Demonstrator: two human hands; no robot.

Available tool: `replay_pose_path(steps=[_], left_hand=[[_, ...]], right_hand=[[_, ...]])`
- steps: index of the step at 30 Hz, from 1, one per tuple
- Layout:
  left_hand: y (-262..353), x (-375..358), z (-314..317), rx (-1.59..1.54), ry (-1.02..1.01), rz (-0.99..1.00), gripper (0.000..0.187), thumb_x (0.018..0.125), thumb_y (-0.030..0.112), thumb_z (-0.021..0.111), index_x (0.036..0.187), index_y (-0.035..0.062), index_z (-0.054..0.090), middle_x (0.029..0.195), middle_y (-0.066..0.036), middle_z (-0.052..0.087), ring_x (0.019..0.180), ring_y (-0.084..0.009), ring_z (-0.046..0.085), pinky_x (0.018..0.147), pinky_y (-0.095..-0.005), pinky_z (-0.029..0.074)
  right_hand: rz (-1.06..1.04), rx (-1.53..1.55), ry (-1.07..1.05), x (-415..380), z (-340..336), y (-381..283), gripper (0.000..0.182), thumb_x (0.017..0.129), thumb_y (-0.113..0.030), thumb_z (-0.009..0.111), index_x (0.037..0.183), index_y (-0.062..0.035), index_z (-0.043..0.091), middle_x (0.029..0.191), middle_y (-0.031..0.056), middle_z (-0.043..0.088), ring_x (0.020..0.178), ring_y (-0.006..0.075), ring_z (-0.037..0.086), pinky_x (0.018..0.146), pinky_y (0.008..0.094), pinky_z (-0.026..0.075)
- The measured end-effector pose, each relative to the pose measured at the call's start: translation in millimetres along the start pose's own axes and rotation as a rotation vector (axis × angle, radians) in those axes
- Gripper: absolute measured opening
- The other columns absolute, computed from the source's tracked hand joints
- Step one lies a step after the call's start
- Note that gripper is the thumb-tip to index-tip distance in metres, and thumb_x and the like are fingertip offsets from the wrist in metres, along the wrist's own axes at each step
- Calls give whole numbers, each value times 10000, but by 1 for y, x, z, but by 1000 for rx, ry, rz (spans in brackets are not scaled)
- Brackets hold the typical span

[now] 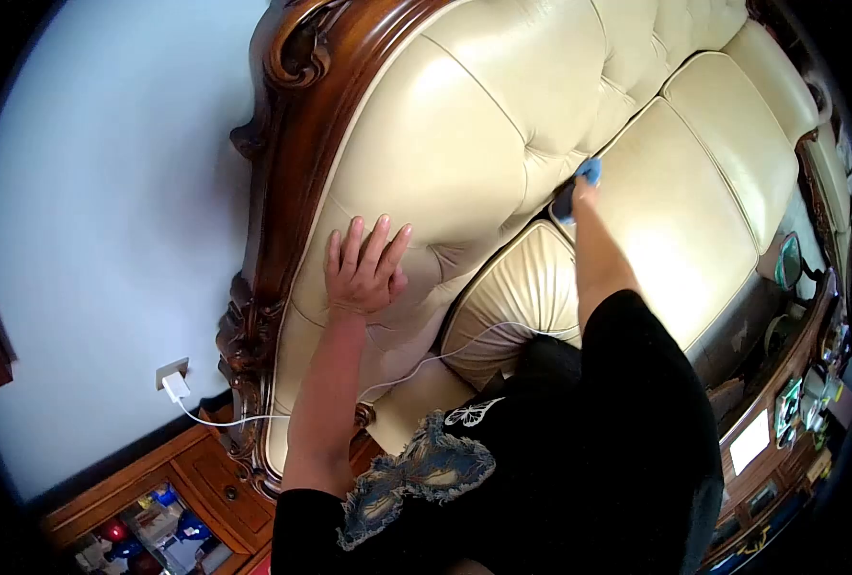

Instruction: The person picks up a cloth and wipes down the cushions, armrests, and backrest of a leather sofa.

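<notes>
My left hand (366, 273) lies flat with its fingers spread on the tufted cream leather back (435, 125) of a sofa. Farther off, my right hand (587, 192) is closed around a blue cloth (589, 171), at the gap where the backrest meets the cream seat cushion (675, 211). A darker blue part hangs beside that hand at the dark seam. Nearer to me, a gathered, rounded armrest (517, 278) stands between my arms. Carved brown wood (287, 182) frames the backrest.
A white cable (426, 362) runs from a charger (175, 386) in the wall socket across the sofa, under my arms. A wooden cabinet (191, 489) with a glass top stands lower left. At the right, a wooden table (780, 383) carries papers and small items.
</notes>
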State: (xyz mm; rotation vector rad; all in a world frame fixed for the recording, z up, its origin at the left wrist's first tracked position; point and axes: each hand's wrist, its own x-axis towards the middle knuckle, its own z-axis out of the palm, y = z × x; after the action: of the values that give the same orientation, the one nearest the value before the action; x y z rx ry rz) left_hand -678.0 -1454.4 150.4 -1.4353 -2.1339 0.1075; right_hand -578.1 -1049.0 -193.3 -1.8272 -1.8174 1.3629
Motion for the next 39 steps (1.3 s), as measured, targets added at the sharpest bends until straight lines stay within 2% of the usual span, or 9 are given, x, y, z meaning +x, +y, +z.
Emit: replay_pose_path(steps=[5,10,21,25,27,30,32,35,39], left_hand=[[0,-1,-1,-3,-2,-6,461,934,302,416,1338,287,637,1466,-35,495,1376,-306,429,1136,-530,316],[2,0,-1,-11,-1,-13,464,946,299,398,1348,274,629,1464,-37,494,1382,-304,417,1137,-531,311],[2,3,-5,-6,10,-8,472,952,296,396,1373,266,608,1483,-43,479,1392,-297,411,1156,-519,292],[1,2,-6,15,-9,-4,483,934,292,411,1376,277,603,1484,-34,480,1395,-292,410,1170,-518,275],[3,-1,-4,14,-8,-5,488,924,286,420,1376,282,602,1485,-33,478,1398,-290,408,1173,-515,272],[1,2,-5,10,-14,-10,497,911,277,432,1380,287,598,1490,-30,472,1401,-286,405,1178,-508,268],[0,0,-4,4,-11,-8,495,912,284,433,1379,287,597,1486,-27,478,1399,-280,408,1180,-500,269],[0,2,-7,23,-25,-7,498,908,287,436,1381,294,595,1484,-18,482,1396,-274,412,1180,-500,270],[1,1,-4,8,9,-29,511,890,264,459,1381,319,591,1488,-3,480,1396,-269,411,1180,-496,272]], right_hand=[[98,219,-59,-114,78,53,613,850,-282,608,1389,-7,508,1278,260,617,1212,387,577,1049,412,412],[-7,462,-241,-190,21,39,657,789,-166,622,1411,-11,479,1242,237,617,1145,361,589,1011,393,435],[-575,58,-327,-274,-13,-6,733,771,-19,674,1454,-47,409,1446,173,443,1305,431,445,1083,453,386],[-213,223,-377,-281,69,50,743,775,-80,687,1452,-21,388,1419,247,450,1322,394,435,1094,457,368],[248,137,-721,-293,82,68,526,813,-104,648,1308,12,514,1167,182,611,1116,327,587,975,441,472],[333,351,-709,-338,103,82,300,808,-111,643,1091,-15,608,908,147,652,837,307,647,767,442,542],[717,440,-878,-369,79,35,149,804,-95,631,941,-42,604,812,135,637,702,277,637,648,426,548],[736,477,-929,-381,12,-53,182,812,-102,617,977,-27,603,841,152,651,742,298,654,693,447,565],[1034,769,-1165,-356,-17,-46,217,827,-104,562,1015,2,584,914,165,659,860,349,663,858,504,560]])
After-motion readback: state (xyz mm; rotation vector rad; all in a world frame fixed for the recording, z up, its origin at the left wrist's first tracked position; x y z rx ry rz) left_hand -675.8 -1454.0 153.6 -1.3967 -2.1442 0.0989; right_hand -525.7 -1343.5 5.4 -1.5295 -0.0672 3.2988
